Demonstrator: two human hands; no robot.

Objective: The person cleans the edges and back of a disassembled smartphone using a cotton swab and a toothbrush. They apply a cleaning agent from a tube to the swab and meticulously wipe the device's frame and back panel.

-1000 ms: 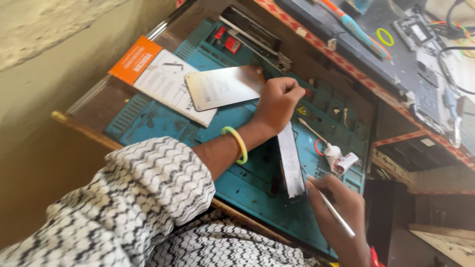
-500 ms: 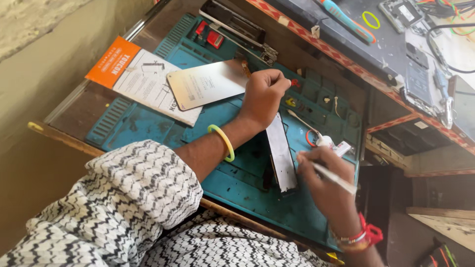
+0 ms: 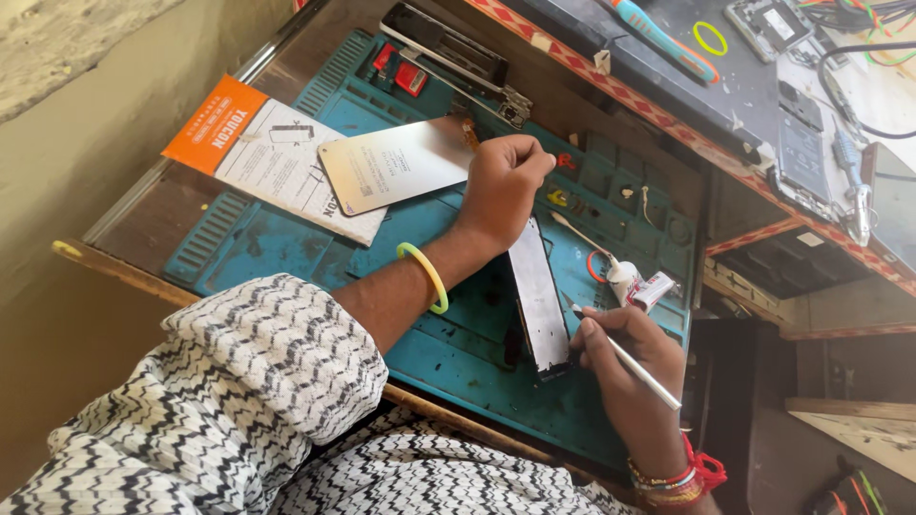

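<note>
A silver phone frame [image 3: 537,291] lies lengthwise on a teal work mat [image 3: 286,248]. My left hand [image 3: 501,186], with a green bangle on its wrist, is closed over the frame's far end and presses it to the mat. My right hand [image 3: 625,367], with red thread at the wrist, pinches a thin white stick tool [image 3: 641,370]. The tool's tip touches the frame's right edge near its near end.
A silver flat panel [image 3: 396,164] rests on a white and orange booklet [image 3: 258,153] at the mat's left. A small white tube [image 3: 639,281] lies right of the frame. A dark phone [image 3: 448,43] is at the back, and the raised shelf holds a blue screwdriver [image 3: 658,33] and circuit boards [image 3: 797,143].
The view has shifted, so more of my right wrist shows. My right hand has moved slightly along the frame's edge with the tool. My left hand keeps its hold.
</note>
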